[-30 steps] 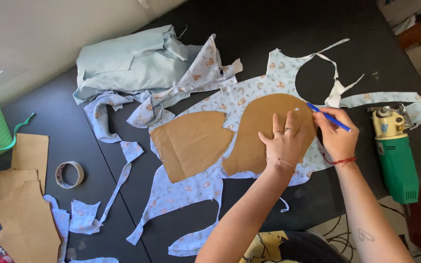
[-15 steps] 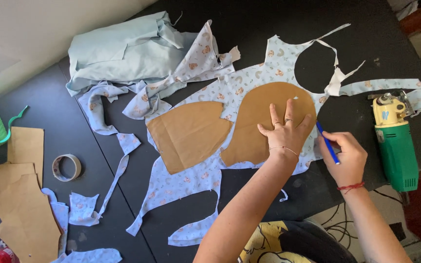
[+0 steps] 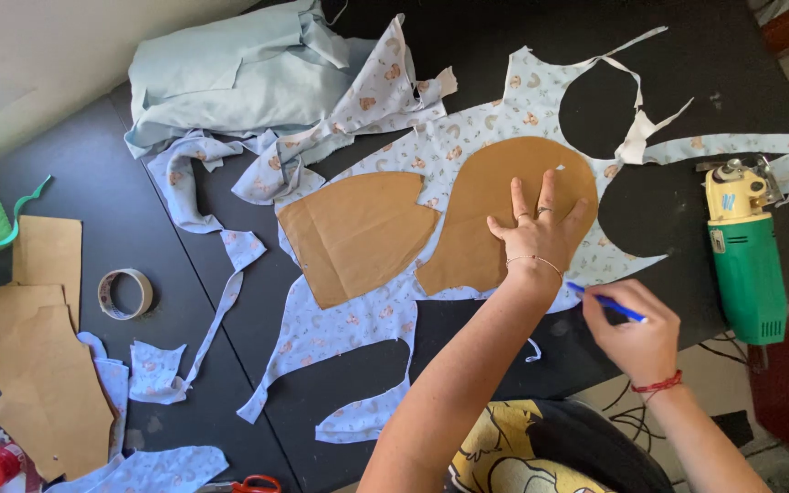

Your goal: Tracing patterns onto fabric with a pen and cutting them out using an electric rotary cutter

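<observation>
My left hand [image 3: 541, 233] lies flat, fingers spread, on a rounded brown paper pattern piece [image 3: 495, 205] that rests on pale blue printed fabric [image 3: 394, 310]. My right hand [image 3: 632, 333] grips a blue pen [image 3: 609, 304] whose tip touches the fabric at the pattern's lower right edge. A second brown pattern piece [image 3: 353, 233] lies on the fabric to the left, touching nothing but the cloth.
A green and yellow electric fabric cutter [image 3: 741, 251] lies at the right on the black table [image 3: 148, 219]. Bunched blue cloth [image 3: 230, 73] sits at the back. A tape roll [image 3: 125, 294], more brown paper pieces [image 3: 34, 365] and red-handled scissors [image 3: 253, 484] are at the left.
My right hand has travelled with the pen from the pattern's upper right edge down to its lower right edge. My left hand has stayed pressed on the pattern.
</observation>
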